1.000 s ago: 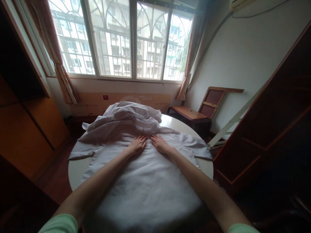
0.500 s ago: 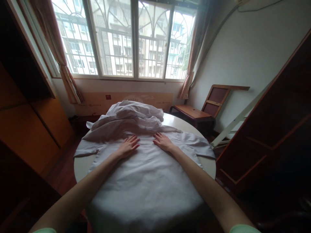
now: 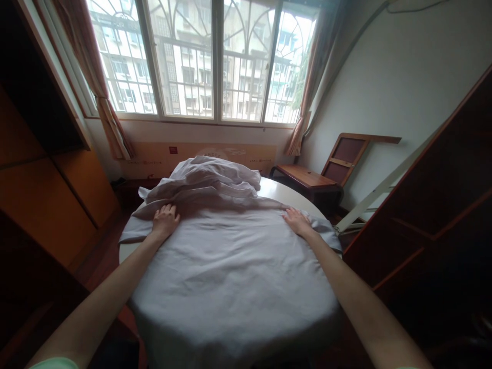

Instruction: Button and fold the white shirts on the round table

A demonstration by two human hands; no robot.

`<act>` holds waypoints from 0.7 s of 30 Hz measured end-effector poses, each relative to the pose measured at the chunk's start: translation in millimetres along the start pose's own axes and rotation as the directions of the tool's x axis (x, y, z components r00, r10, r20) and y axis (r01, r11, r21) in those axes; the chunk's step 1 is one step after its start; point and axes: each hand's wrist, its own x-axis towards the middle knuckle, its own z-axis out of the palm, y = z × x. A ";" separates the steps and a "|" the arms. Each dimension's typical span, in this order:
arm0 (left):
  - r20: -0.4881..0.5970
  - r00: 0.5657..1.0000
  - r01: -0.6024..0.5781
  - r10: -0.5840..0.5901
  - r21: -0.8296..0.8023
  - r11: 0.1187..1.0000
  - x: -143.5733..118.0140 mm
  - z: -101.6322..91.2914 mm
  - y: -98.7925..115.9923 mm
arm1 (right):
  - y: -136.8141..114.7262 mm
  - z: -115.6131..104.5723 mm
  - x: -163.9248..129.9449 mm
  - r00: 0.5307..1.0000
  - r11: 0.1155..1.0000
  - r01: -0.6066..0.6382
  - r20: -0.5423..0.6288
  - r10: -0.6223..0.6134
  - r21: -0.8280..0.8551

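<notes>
A pale grey-white garment [image 3: 230, 261] is spread flat over a round white table [image 3: 286, 196], hanging over its near edge. My left hand [image 3: 165, 220] lies palm down on the cloth near the left sleeve. My right hand [image 3: 296, 221] presses flat on the cloth near the right sleeve. Both hands hold nothing and have their fingers spread. Behind them a crumpled heap of white cloth [image 3: 209, 182] rests on the far half of the table.
A wooden cabinet [image 3: 46, 195] stands at the left, and dark wooden shelving [image 3: 442, 205] leans at the right. A low wooden bench [image 3: 305, 179] and a folded chair frame [image 3: 346, 159] are by the right wall. A barred window [image 3: 215, 61] with curtains fills the back wall.
Both hands have slid apart from the middle of the garment, the left one to the left side and the right one to the right side, leaving the cloth between them smoother.
</notes>
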 end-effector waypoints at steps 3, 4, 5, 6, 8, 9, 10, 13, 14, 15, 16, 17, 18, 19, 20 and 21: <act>-0.043 0.999 -0.031 0.032 0.015 0.999 0.7 1.0 -0.5 | -18.8 -5.3 1.7 0.997 0.997 -0.071 0.007 0.072 -0.035; -0.041 0.999 -0.034 0.035 0.018 0.999 1.8 2.4 -1.1 | -26.6 -5.5 1.8 0.993 0.992 -0.114 0.000 0.114 -0.051; -0.032 0.999 -0.025 0.025 0.017 1.000 3.1 4.0 -1.6 | -34.1 -4.5 1.6 0.987 0.985 -0.161 -0.026 0.160 -0.064; -0.020 1.000 -0.004 0.004 0.013 1.000 4.3 5.7 -2.0 | -40.9 -2.3 0.9 0.979 0.978 -0.197 -0.065 0.193 -0.068; -0.006 0.999 0.044 -0.044 0.000 0.999 5.9 8.3 -2.8 | -50.6 4.6 -1.5 0.960 0.974 -0.225 -0.181 0.214 -0.041; -0.015 0.999 0.052 -0.052 -0.012 0.999 6.0 9.0 -3.4 | -53.0 8.4 -2.7 0.951 0.975 -0.220 -0.227 0.210 -0.018; -0.036 0.998 0.042 -0.043 -0.028 0.999 5.8 9.2 -4.1 | -53.9 11.8 -3.9 0.944 0.978 -0.209 -0.260 0.203 0.004; -0.112 0.993 -0.043 0.032 -0.091 0.995 3.9 7.9 -6.8 | -51.4 16.7 -5.7 0.949 0.984 -0.175 -0.260 0.178 0.034; -0.109 0.993 -0.053 0.042 -0.106 0.993 3.5 7.3 -7.7 | -50.1 16.7 -5.9 0.952 0.985 -0.170 -0.253 0.173 0.036; -0.082 0.996 -0.046 0.037 -0.115 0.992 3.3 6.8 -8.3 | -49.1 16.1 -6.0 0.954 0.985 -0.168 -0.246 0.172 0.036; -0.035 0.999 -0.023 0.019 -0.117 0.993 3.5 6.5 -8.7 | -48.5 15.3 -6.2 0.955 0.985 -0.168 -0.241 0.172 0.037; 0.019 1.000 0.009 -0.007 -0.113 0.994 3.9 6.3 -8.8 | -48.2 14.3 -6.5 0.956 0.985 -0.169 -0.236 0.173 0.037; 0.066 0.997 0.043 -0.036 -0.107 0.993 4.4 6.2 -8.6 | -48.2 13.4 -6.8 0.957 0.985 -0.170 -0.234 0.174 0.036; 0.098 0.993 0.077 -0.067 -0.102 0.992 5.0 6.1 -8.3 | -48.3 12.7 -7.2 0.957 0.985 -0.169 -0.232 0.173 0.035; 0.112 0.989 0.108 -0.096 -0.101 0.989 5.3 5.9 -7.9 | -48.5 12.0 -7.7 0.957 0.985 -0.169 -0.232 0.172 0.035; 0.110 0.986 0.136 -0.125 -0.100 0.986 5.3 5.6 -7.4 | -48.8 11.6 -8.2 0.958 0.985 -0.168 -0.231 0.172 0.034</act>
